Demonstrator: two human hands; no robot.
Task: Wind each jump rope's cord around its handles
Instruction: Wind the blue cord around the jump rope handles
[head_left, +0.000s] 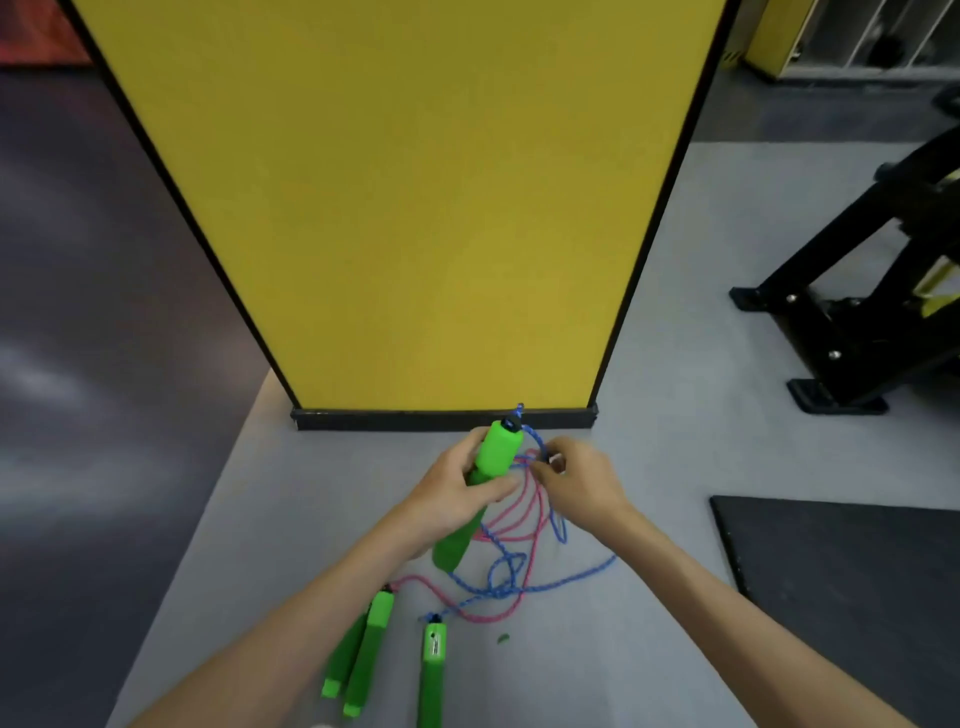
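My left hand grips a green jump-rope handle held upright above the grey floor, its lower part showing below the hand. My right hand pinches the blue cord that leaves the top of that handle. Blue cord and pink cord hang and lie tangled together below the hands. On the floor near me lie two green handles side by side joined to the pink cord, and one more green handle with blue cord at its top.
A tall yellow panel with a black frame stands just beyond the hands. Black gym equipment sits at the right, a black floor mat lies at the lower right. A small green scrap lies on the floor.
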